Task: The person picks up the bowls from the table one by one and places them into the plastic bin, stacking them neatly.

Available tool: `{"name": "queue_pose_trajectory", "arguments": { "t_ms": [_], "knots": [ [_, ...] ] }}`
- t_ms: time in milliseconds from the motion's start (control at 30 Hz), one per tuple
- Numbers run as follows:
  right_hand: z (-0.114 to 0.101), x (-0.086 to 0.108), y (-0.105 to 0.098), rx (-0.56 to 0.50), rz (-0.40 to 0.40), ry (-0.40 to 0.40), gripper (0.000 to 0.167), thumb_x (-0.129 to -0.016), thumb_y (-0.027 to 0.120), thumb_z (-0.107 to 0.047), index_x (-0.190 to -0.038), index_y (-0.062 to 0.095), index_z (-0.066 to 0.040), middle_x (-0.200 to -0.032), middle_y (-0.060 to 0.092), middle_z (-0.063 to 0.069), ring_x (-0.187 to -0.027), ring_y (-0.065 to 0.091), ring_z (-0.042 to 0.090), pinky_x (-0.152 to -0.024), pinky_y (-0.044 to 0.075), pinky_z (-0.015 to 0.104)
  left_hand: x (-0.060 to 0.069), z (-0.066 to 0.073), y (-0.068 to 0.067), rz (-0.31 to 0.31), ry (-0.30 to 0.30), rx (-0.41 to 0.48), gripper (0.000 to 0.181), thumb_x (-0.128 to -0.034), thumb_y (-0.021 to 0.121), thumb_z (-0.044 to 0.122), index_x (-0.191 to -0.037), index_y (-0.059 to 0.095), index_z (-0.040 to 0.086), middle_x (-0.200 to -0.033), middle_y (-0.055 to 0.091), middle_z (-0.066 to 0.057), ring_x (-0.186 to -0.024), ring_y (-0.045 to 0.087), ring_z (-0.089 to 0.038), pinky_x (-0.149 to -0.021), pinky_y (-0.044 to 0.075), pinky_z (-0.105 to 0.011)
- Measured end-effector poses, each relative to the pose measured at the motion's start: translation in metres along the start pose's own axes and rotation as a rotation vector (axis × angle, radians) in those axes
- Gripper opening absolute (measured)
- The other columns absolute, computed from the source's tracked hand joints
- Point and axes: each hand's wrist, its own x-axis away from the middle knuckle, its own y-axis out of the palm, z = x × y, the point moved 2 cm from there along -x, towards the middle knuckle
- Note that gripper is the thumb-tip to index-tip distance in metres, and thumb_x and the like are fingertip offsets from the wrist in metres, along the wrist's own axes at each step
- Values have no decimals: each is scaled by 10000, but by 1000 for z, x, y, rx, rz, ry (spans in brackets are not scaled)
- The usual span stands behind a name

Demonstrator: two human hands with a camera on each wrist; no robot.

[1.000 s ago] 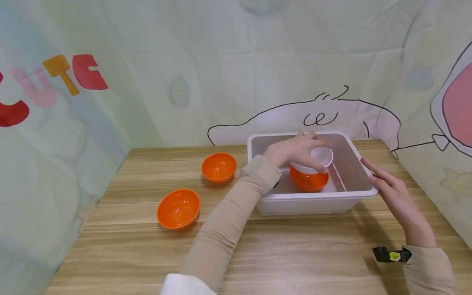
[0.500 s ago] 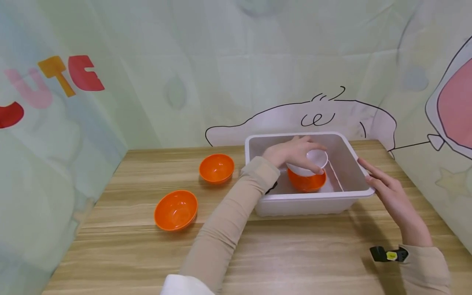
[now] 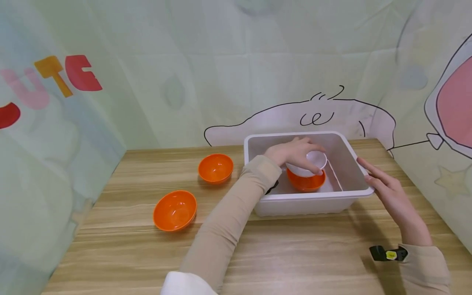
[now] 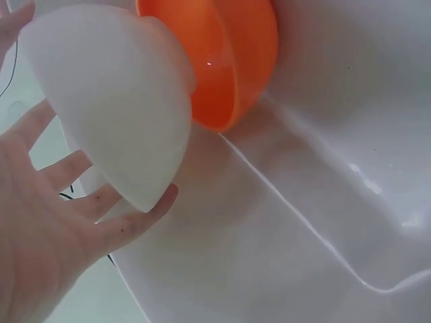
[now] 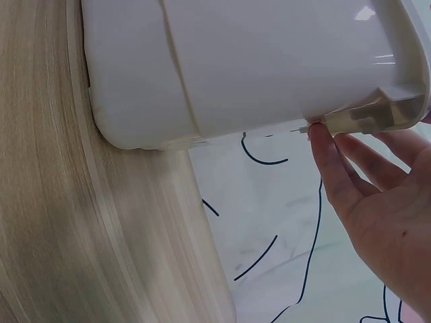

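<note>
Gripping a white bowl [image 4: 111, 108] with spread fingers, left hand [image 3: 295, 152] has it super close to an orange bowl [image 3: 307, 184] inside the tub [image 3: 309, 206], while right hand [image 3: 394, 194] just rests straightish fingers against the tub.

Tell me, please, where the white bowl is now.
In the head view, right of centre, the white bowl is held by the left hand inside the white tub, over the orange bowl there.

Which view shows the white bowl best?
The left wrist view: the white bowl looms large there, its outside plain. The head view shows it small, partly behind the left hand; the right wrist view, not at all.
</note>
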Motion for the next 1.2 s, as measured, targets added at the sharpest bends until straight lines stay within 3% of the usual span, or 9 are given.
{"name": "queue_pose_trajectory", "arguments": {
  "t_ms": [200,433,1200],
  "knots": [
    [0,0,0,-30,-3,-6,487,-1031,428,-252,-1502,335,-174,-1526,331,-181,-1214,381,-138,-872,373,-10,-6,-2,3,-27,-14,13,702,-799,647,586,-1431,396,410,-1497,321,23,-1338,302,-209,-846,498,-339],
    [-2,-2,1,6,-6,12,488,-1034,413,-291,-1507,326,-203,-1536,317,-167,-1206,376,-145,-869,372,-8,-11,-2,4,-71,-2,0,698,-810,628,587,-1438,399,383,-1514,312,9,-1368,308,-235,-1077,358,-364],
    [1,0,-2,37,-15,52,495,-1034,400,-329,-1512,307,-245,-1558,281,-158,-1224,358,-139,-861,373,-9,-20,3,15,-168,1,-104,735,-795,626,606,-1452,361,410,-1539,289,-14,-1392,313,-222,-1117,327,-380]
  ]
}}
